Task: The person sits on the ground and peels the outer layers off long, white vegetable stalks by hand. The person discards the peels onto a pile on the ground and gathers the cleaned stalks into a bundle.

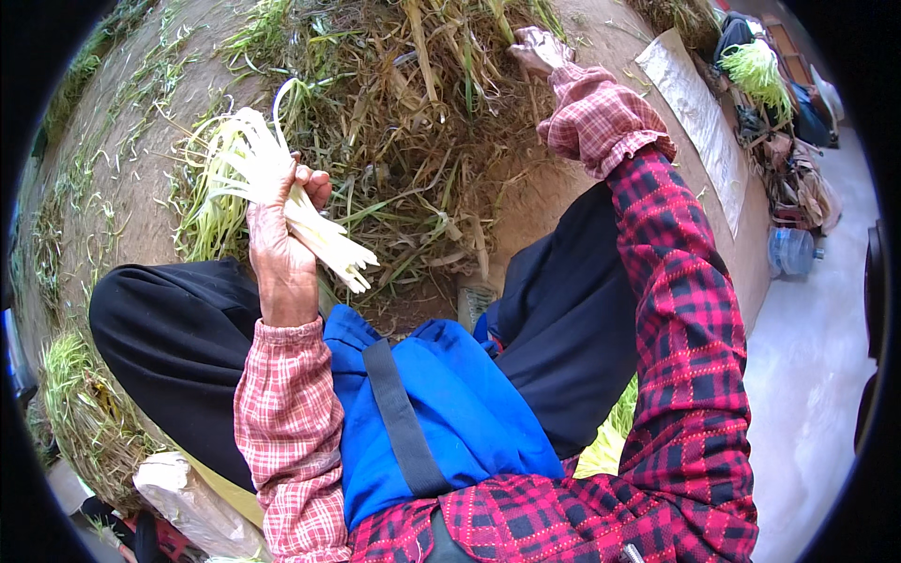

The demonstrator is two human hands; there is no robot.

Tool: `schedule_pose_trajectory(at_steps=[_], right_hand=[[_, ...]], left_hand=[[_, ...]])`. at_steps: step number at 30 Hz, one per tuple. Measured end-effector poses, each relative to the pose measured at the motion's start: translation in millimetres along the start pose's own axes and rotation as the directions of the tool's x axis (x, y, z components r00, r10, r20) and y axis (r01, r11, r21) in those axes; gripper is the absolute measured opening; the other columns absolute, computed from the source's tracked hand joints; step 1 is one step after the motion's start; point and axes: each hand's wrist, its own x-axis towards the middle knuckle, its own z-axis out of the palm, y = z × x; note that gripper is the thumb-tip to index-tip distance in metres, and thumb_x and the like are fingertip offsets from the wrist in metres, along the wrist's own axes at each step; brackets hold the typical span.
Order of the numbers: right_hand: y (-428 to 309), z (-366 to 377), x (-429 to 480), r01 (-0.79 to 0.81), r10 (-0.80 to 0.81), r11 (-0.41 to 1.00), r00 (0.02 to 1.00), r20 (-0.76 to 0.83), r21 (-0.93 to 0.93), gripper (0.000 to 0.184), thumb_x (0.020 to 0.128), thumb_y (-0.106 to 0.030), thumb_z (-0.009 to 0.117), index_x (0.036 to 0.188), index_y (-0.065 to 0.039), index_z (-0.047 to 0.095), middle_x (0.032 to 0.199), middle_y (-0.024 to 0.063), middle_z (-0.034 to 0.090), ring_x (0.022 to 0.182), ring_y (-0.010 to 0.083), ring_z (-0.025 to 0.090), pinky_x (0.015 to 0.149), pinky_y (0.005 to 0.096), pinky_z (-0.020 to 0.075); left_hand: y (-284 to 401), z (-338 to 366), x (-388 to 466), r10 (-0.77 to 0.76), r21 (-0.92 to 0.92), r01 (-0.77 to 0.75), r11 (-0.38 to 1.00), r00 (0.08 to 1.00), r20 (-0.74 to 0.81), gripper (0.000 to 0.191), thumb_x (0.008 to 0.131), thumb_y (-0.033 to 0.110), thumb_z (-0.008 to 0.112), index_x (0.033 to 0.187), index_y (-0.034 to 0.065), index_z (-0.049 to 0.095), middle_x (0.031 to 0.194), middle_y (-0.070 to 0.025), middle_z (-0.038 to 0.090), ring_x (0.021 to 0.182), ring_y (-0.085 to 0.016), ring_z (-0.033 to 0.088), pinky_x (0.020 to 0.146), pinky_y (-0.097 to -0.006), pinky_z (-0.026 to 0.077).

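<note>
My left hand is closed around a bundle of pale, blanched leafy stalks. Their cut-looking white ends point to the lower right, and limp yellow-green leaves hang on the other side. My right hand is stretched far forward, at the right edge of a heap of green and dried stalks. Its fingers look bent against the plants; whether they grip any is hard to make out. The heap lies on bare earth before my bent knees, just beyond a blue apron.
A whitish sheet lies on the ground at right. Beyond it are a clear plastic water jug and a pale green leafy bunch. At lower left stand another plant heap and a pale sack. Yellow-green leaves show beside my right hip.
</note>
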Motion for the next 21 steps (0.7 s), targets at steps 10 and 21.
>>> schedule_pose_trajectory(at_steps=[10, 21], right_hand=[[-22.5, -93.3, -39.7, 0.182, -0.061, 0.961, 0.877, -0.476, 0.211, 0.035, 0.089, -0.034, 0.05, 0.113, -0.011, 0.056, 0.094, 0.0104, 0.06, 0.081, 0.0231, 0.058, 0.069, 0.035, 0.0482], [-167.0, -117.3, -131.1, 0.304, -0.319, 0.335, 0.927, -0.196, 0.892, 0.028, 0.092, -0.025, 0.046, 0.106, -0.003, 0.057, 0.069, 0.007, 0.062, 0.055, 0.0164, 0.06, 0.046, 0.0259, 0.0499]], left_hand=[[1.2, 3.5, 0.1, -0.005, -0.108, 0.007, 0.994, 1.0, 0.017, 0.016, 0.086, 0.007, 0.058, 0.098, 0.0007, 0.051, 0.077, -0.0051, 0.054, 0.072, -0.019, 0.057, 0.066, -0.0281, 0.054], [6.1, 11.0, 5.3, -0.091, -0.21, 0.067, 0.975, 0.99, -0.108, 0.012, 0.082, 0.004, 0.061, 0.086, 0.005, 0.05, 0.065, -0.0024, 0.05, 0.06, -0.017, 0.052, 0.055, -0.0271, 0.047]])
